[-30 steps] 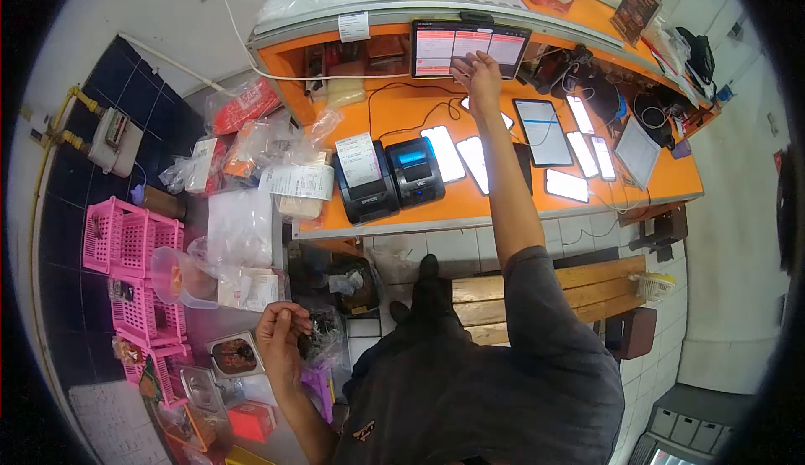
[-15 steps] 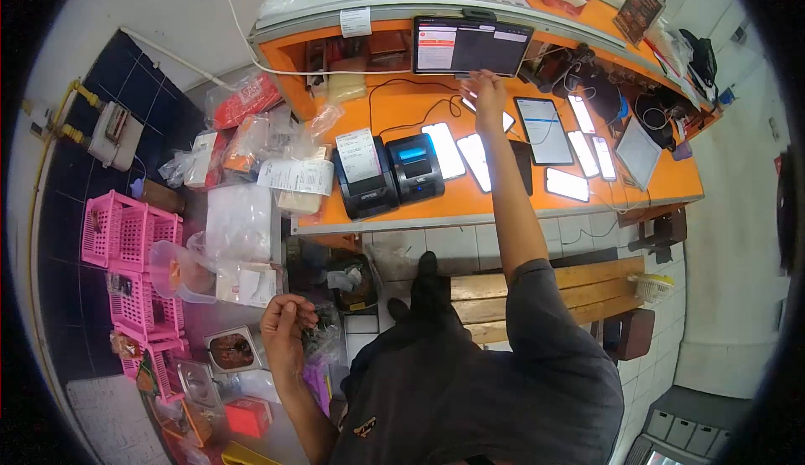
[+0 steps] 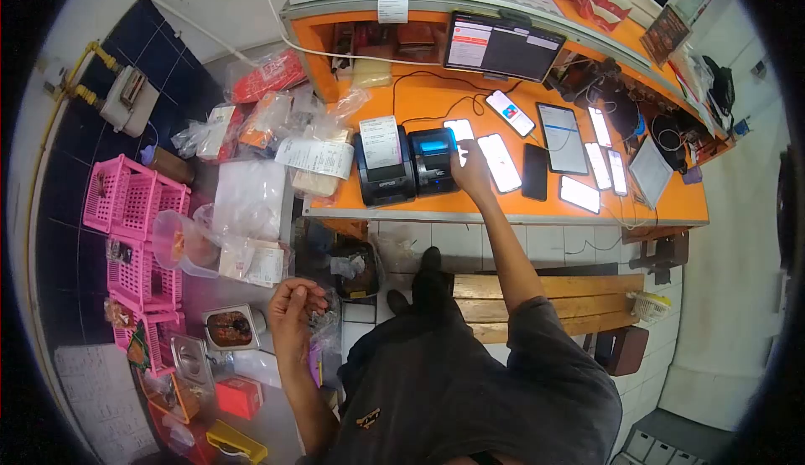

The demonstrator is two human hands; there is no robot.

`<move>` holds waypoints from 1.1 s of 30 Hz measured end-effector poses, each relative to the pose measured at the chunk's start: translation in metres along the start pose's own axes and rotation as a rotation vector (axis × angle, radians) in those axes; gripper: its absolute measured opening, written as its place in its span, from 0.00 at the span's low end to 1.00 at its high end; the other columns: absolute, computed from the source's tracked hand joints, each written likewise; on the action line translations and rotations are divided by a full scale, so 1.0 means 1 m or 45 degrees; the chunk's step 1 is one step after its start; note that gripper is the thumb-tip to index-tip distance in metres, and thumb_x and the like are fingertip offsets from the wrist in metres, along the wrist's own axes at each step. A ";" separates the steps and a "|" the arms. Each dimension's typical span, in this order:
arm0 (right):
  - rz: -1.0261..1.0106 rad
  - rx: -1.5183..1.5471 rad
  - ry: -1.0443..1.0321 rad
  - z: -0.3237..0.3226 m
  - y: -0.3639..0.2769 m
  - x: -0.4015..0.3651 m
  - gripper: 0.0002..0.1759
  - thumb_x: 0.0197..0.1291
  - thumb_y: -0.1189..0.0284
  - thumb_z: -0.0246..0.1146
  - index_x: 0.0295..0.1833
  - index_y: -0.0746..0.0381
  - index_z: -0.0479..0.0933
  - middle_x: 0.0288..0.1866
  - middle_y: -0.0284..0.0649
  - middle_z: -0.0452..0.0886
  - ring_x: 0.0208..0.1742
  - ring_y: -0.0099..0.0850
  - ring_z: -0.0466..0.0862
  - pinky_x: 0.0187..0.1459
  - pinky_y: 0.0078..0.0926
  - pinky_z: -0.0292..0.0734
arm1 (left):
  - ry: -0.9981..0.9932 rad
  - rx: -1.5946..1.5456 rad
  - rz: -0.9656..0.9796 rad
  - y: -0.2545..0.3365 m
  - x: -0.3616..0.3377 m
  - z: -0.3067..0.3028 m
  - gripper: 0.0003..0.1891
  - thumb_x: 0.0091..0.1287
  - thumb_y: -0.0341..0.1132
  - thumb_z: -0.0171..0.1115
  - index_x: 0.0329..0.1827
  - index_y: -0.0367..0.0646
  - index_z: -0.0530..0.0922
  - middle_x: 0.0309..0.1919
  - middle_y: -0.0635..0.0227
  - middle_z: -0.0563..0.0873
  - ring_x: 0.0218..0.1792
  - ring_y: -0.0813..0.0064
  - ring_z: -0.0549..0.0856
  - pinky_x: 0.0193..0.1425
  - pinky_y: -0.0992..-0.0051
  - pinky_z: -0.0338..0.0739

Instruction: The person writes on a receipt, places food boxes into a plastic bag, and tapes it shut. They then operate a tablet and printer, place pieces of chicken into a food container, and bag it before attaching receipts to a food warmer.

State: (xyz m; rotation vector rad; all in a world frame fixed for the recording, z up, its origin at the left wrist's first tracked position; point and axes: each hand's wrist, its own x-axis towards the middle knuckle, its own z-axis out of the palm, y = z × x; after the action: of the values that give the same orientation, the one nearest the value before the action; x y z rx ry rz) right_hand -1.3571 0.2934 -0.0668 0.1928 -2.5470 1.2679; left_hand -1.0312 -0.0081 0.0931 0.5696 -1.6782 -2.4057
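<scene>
My right hand (image 3: 472, 168) is over the orange counter (image 3: 511, 207), just right of a black receipt printer (image 3: 434, 161) and partly covering a lit phone (image 3: 459, 131). Its fingers are too unclear to tell how they are bent. A second printer (image 3: 386, 181) has a printed receipt (image 3: 381, 142) on top. Lower left, my left hand (image 3: 296, 307) hovers near clear plastic bags, fingers curled with the thumb against them; anything between them is too small to make out. Another lit phone (image 3: 501, 163) and a dark phone (image 3: 534, 172) lie right of my right hand.
A mounted tablet (image 3: 503, 46) stands at the counter's back, with more phones and a flat tablet (image 3: 563, 138) before it. Pink baskets (image 3: 138, 201), bagged packages with receipts (image 3: 314, 156) and a metal food tray (image 3: 231, 328) are at left. A wooden bench (image 3: 545, 287) stands below.
My right hand has moved down and left from the mounted tablet to beside the printer. My left hand remains raised in nearly the same pose. The view has shifted slightly.
</scene>
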 end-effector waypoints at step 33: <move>-0.097 -0.159 -0.063 -0.009 0.014 -0.075 0.19 0.62 0.71 0.67 0.57 0.61 0.74 0.51 0.47 0.79 0.51 0.42 0.82 0.38 0.34 0.80 | 0.011 -0.091 -0.046 -0.027 -0.009 -0.034 0.09 0.77 0.35 0.54 0.47 0.39 0.80 0.38 0.64 0.87 0.34 0.77 0.83 0.41 0.77 0.76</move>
State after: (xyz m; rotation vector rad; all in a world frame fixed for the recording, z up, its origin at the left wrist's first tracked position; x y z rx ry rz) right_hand -1.2877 0.3084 -0.0956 0.2951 -2.6237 1.0858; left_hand -1.0070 -0.0250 0.0603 0.6034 -1.5844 -2.4738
